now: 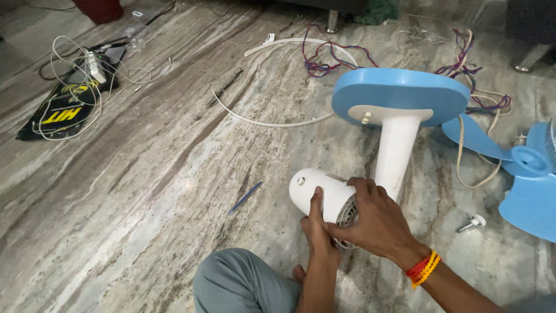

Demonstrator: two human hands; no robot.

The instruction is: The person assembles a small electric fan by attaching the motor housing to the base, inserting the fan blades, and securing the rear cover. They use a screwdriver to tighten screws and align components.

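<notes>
**Glossy plastic on polished stone**

A white motor housing (324, 194) of smooth, glossy plastic sits on a polished, streaked marble floor (145, 191). The fan base (399, 87) and loose blades (530, 191) are pale blue plastic with a soft sheen. A metal screw (470, 223) with a white plastic head lies nearby. Knee cloth (243, 284) looks matt grey; wrist threads (424, 268) are woven.

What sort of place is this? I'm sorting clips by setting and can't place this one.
Probably a home floor used as an informal repair spot. The person sits on a streaked stone floor; both hands grip a fan motor housing, with blue fan blades and loose wires nearby.
</notes>
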